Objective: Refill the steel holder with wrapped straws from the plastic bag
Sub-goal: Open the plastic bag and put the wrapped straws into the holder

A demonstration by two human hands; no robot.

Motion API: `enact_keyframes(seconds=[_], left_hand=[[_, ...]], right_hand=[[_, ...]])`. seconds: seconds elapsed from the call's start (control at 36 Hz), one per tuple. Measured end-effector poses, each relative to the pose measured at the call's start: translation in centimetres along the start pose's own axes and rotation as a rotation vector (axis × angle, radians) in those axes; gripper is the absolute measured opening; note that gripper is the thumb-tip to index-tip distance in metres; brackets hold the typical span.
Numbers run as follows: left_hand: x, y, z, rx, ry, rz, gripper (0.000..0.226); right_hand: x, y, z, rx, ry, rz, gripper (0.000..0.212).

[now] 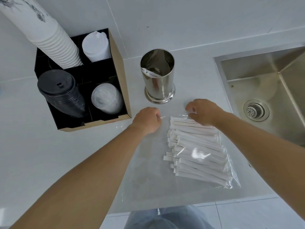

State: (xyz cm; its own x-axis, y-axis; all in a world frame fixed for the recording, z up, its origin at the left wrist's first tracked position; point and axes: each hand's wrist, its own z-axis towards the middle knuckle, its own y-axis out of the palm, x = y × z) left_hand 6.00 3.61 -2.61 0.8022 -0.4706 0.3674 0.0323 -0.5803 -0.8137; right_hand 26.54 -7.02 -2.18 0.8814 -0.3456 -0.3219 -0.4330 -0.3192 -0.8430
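Observation:
A shiny steel holder (158, 76) stands upright on the white counter, with only a scrap of white paper visible inside. In front of it lies a clear plastic bag (148, 171) flat on the counter, holding a heap of white wrapped straws (196, 151) at its right side. My left hand (146, 120) pinches the bag's far edge at the left. My right hand (202, 111) grips the same far edge at the right, just above the topmost straws. Both hands are a little in front of the holder.
A cardboard organiser (118, 75) at the left holds stacked white paper cups (54, 42), white lids (95, 45), black lids (61, 95) and clear lids (105, 100). A steel sink (264, 90) with a drain is set into the counter at the right. The counter's front edge is near my legs.

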Motion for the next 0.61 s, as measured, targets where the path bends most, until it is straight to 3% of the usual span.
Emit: enact_keyframes(seconds=[0.08,0.36,0.61], left_hand=[[0.1,-0.1,0.1,-0.031,0.006,-0.014,0.015],[-0.3,-0.9,-1.3,0.021,0.089,-0.152,0.015],[-0.5,-3.2,-2.7,0.093,0.151,-0.172,0.012]], right_hand=[[-0.2,-0.2,0.1,-0.028,-0.018,0.010,0.012],[-1.0,-0.3,-1.0,-0.061,-0.092,0.091,0.013],[-1.9,-1.8,-2.7,0.084,-0.192,0.076,0.016]])
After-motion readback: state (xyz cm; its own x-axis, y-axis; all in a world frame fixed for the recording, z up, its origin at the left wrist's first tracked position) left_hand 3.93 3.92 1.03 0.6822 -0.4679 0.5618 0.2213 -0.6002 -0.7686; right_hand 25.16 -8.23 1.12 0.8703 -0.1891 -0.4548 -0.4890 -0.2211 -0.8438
